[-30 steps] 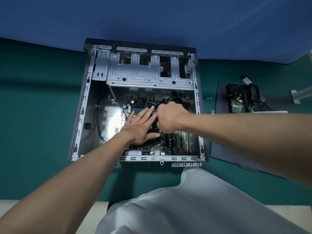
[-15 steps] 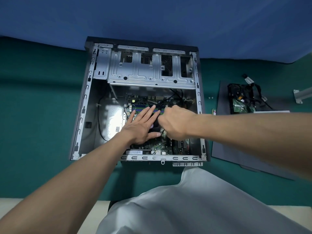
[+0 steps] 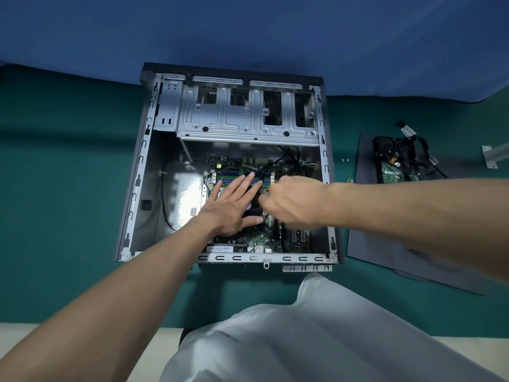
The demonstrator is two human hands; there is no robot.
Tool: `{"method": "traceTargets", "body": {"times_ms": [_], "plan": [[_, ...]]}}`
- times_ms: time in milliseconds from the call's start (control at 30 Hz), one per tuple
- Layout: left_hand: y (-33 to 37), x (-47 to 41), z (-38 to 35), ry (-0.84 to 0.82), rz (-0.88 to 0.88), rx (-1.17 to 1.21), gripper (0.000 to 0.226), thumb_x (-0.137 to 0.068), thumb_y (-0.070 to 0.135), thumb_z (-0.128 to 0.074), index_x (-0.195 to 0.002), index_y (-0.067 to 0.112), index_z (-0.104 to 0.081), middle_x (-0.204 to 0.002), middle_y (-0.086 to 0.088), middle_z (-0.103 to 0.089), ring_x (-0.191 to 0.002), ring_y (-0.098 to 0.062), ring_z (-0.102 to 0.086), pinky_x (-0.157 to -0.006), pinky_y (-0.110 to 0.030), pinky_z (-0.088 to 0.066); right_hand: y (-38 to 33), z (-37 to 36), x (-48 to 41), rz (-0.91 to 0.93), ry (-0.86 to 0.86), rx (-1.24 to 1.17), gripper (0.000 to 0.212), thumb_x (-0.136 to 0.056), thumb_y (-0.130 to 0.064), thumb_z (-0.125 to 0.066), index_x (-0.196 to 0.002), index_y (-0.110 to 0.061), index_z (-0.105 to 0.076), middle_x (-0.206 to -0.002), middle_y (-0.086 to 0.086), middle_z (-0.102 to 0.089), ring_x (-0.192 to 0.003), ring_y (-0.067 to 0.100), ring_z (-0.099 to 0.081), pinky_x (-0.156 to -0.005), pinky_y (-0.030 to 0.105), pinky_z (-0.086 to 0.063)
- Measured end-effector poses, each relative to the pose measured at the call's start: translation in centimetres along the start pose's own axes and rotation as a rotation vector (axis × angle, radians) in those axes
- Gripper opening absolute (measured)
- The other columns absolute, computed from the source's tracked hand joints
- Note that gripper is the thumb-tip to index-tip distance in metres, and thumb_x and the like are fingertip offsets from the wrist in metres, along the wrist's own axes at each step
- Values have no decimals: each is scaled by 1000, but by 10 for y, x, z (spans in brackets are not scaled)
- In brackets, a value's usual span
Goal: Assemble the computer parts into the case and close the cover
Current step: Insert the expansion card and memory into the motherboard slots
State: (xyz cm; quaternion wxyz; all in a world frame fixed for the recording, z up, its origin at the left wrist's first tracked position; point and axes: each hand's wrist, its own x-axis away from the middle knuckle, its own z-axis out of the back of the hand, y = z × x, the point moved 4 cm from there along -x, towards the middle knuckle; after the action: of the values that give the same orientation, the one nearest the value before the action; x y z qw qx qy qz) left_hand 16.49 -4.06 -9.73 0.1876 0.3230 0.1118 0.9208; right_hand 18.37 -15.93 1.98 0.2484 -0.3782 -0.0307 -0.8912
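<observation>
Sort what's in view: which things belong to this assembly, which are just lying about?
In the job: open grey metal computer case; green motherboard; black cooler fan under the left hand; dark grey flat side cover; hard drive with black cables; small silver screws.
Lying about: silver metal bracket at far right, purpose unclear.

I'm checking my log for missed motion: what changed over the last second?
The right hand, fingers curled, shifted slightly right and toward the person, beside the cooler fan. Whether it holds anything is hidden. The left hand stayed flat on the fan, and the case did not move.
</observation>
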Motion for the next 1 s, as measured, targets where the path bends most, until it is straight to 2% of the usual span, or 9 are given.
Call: {"method": "traceTargets", "body": {"times_ms": [67, 167, 333, 433, 500, 633, 767, 933, 1000], "plan": [[0, -1, -1, -10, 1, -7, 83, -93, 67, -28, -147, 34, 25, -140, 16, 43, -140, -5, 31, -114, -44, 19, 5, 0, 0, -140, 51, -169, 11, -97, -16, -45, -97, -7, -52, -93, 12, -40, -85, 33, -53, -68, 31, -40], [1, -1, -3, -16, 3, -9, 83, -93, 68, -27, -146, 35, 27, -140, 16, 44, -139, -5, 32, -114, -43, 20, 10, -3, 1, -283, 30, -310, 12, -98, -16, -45, -97, -6, -52, -90, 10, -52, -74, 23, -57, -58, 27, -45], [0, -2, -1, -6, 4, -5, 83, -93, 67, -28, -146, 35, 27, -139, 17, 44, -137, -3, 33, -113, -42, 21, -6, 1, 7, -7, -38, 62, 43, -97, -14, -48, -135, 3, -37, -117, 15, -56, -85, 22, -48, -68, 28, -36], [-1, -1, -2, 4, 3, -4, 83, -93, 66, -29, -148, 34, 24, -139, 18, 44, -132, 1, 35, -112, -41, 21, -15, 9, 12, 239, 151, 361, 23, -95, -10, -46, -115, -6, -56, -103, 11, -64, -78, 28, -57, -60, 32, -33], [-1, -2, -3, 8, 0, -5, 83, -93, 67, -29, -147, 35, 24, -139, 18, 43, -132, 1, 35, -111, -41, 22, -16, 9, 14, 296, 175, 396, 17, -96, -14, -44, -99, -9, -60, -89, 8, -63, -72, 27, -55, -58, 32, -33], [-1, -2, -6, 2, 1, -19, 83, -93, 68, -28, -145, 36, 29, -140, 17, 44, -137, -3, 34, -110, -41, 22, 0, 0, 7, 62, 138, 3, 26, -91, -12, -47, -67, -7, -38, -66, 4, -46, -66, 27, -50, -57, 30, -38], [0, -2, -7, 0, -5, -30, 83, -92, 69, -26, -145, 35, 28, -142, 15, 44, -137, -4, 34, -109, -41, 23, 20, -10, -2, -305, 106, -408, 20, -93, -16, -48, -75, -8, -43, -80, 7, -48, -76, 27, -55, -56, 27, -40], [4, 3, -4, 17, -8, -93, 80, -93, 69, -19, -145, 32, 29, -149, 11, 39, -139, -7, 33, -115, -44, 20, 23, -4, -1, -222, 93, -228, 26, -94, -22, -49, -72, -16, -37, -88, 9, -46, -79, 29, -53, -68, 33, -44], [6, 5, -3, 41, -12, -151, 80, -93, 69, -14, -146, 28, 29, -152, 6, 37, -140, -10, 32, -116, -43, 18, 34, 3, 1, -213, 198, -154, 23, -95, -22, -48, -74, -16, -40, -91, 9, -50, -80, 30, -54, -72, 39, -50]]}}
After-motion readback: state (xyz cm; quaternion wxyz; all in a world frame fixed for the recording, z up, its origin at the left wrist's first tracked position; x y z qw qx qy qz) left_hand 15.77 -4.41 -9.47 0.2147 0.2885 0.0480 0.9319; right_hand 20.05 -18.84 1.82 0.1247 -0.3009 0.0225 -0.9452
